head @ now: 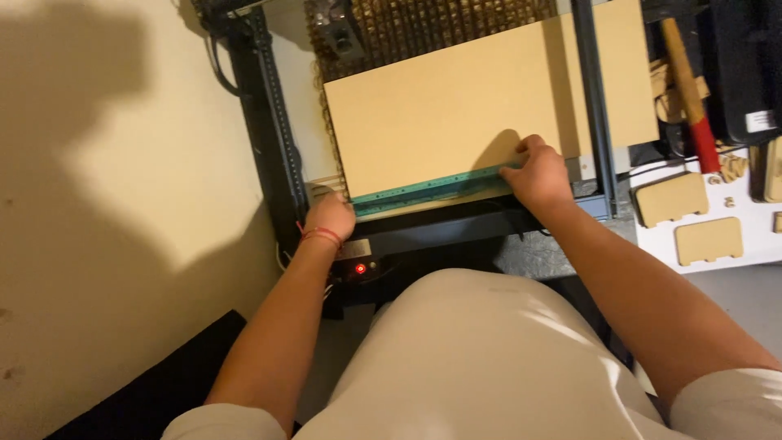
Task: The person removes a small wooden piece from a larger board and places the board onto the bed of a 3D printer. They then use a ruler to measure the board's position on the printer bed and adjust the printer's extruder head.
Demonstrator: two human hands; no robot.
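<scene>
Left hand [330, 215] pressing down left end of green ruler [428, 191], right hand [538, 173] pinching right end. Ruler lies along near edge of tan board [456, 114], frame centre, on black machine frame [273, 122]. Best keep both ends pressed flat, ruler flush with edge.

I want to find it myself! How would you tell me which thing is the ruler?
Start at the big tan board lying in the black machine frame. Follow its near edge, between the left hand and the right hand. The ruler is the long, thin strip there, the only blue-green thing among tan and black.
</scene>
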